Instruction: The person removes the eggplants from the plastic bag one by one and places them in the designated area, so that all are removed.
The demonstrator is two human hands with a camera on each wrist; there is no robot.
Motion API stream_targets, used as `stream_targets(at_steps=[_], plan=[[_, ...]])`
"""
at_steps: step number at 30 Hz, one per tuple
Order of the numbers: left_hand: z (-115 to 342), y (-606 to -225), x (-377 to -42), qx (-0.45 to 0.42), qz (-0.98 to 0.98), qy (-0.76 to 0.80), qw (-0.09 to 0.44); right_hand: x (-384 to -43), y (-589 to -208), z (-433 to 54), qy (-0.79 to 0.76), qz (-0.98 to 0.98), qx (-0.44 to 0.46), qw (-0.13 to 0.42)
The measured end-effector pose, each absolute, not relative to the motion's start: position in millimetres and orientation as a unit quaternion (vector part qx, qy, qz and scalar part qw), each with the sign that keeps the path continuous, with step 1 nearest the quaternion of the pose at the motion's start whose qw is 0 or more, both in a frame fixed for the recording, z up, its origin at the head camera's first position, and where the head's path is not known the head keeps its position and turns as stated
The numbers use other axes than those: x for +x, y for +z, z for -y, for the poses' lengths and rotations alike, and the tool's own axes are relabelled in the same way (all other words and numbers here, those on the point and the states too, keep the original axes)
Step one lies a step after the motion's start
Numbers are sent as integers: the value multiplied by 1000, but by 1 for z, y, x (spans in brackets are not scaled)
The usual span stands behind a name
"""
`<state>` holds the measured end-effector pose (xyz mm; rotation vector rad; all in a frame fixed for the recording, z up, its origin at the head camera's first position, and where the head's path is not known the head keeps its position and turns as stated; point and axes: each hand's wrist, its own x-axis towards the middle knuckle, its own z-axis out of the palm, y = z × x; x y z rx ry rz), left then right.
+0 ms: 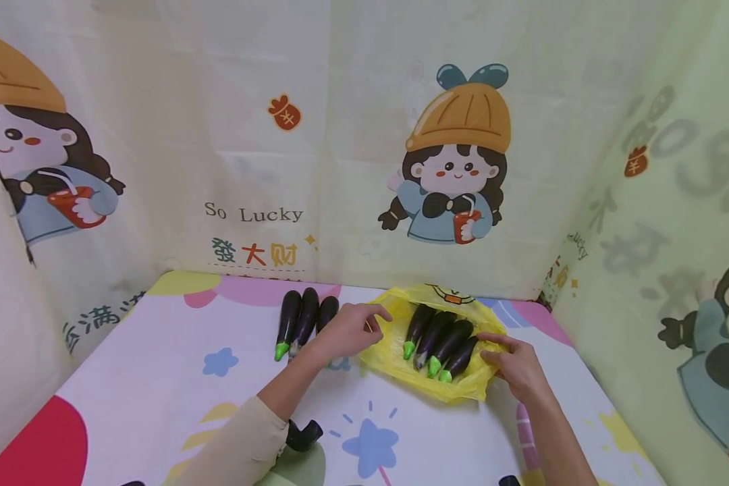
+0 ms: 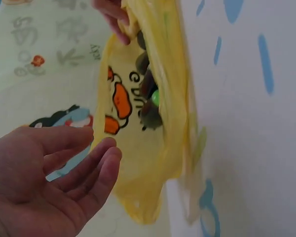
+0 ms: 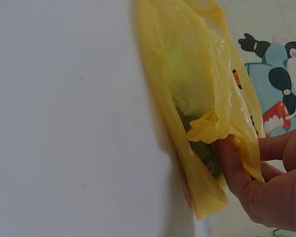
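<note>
A yellow plastic bag (image 1: 384, 347) lies on the table with its mouth spread toward me. Several dark purple eggplants (image 1: 435, 337) with bright green stem ends lie side by side inside it. My left hand (image 1: 350, 329) is at the bag's left edge, its fingers loosely bent; in the left wrist view nothing is in that hand (image 2: 64, 177), apart from the bag. On the other side, my right hand (image 1: 518, 368) pinches the bag's right rim, and the right wrist view shows the film between its thumb and fingers. Three more eggplants (image 1: 288, 320) lie left of the bag, partly behind my left hand.
The table (image 1: 249, 385) wears a white cloth with coloured prints. Printed curtains (image 1: 352, 135) stand behind and at both sides. A black object (image 1: 304, 436) of unclear kind is beside my left sleeve, and another dark piece (image 1: 509, 480) shows at the bottom edge.
</note>
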<state>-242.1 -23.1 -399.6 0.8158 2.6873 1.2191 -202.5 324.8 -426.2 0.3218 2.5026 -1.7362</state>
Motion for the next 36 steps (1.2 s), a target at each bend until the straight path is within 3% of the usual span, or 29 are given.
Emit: stream_targets(at_steps=[8,36], plan=[[-17,-414,-262,293,-875,378,79,-202,-424,-324,-570,-814,103,38],[-75,-433,-303,240,-910,330,74,-202,-428,-321,-573,-812,112,26]])
